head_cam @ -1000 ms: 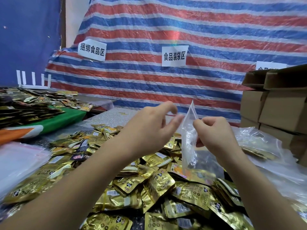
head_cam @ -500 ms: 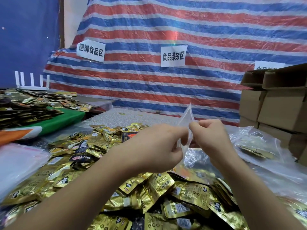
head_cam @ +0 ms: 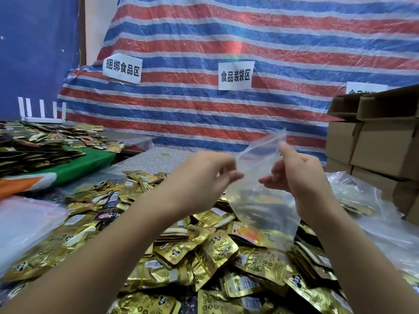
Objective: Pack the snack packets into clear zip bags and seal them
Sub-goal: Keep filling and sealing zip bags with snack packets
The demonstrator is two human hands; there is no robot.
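Third white sign (head_cam: 366, 88) on the striped sheet (head_cam: 226, 114) is cut off by boxes (head_cam: 383, 141), can't read it. 2 other signs show whole. Gold snack packets (head_cam: 217, 252) lie in a big heap on the worktop (head_cam: 158, 158), too many to count, some under the arms. 1 clear zip bag (head_cam: 258, 168) is held up above the heap, empty. Left hand (head_cam: 201, 177) pinches its left edge, right hand (head_cam: 294, 175) pinches its right edge w/ thumb up.

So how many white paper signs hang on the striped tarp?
3: left sign, middle sign, and a right sign partly hidden behind the cardboard boxes.
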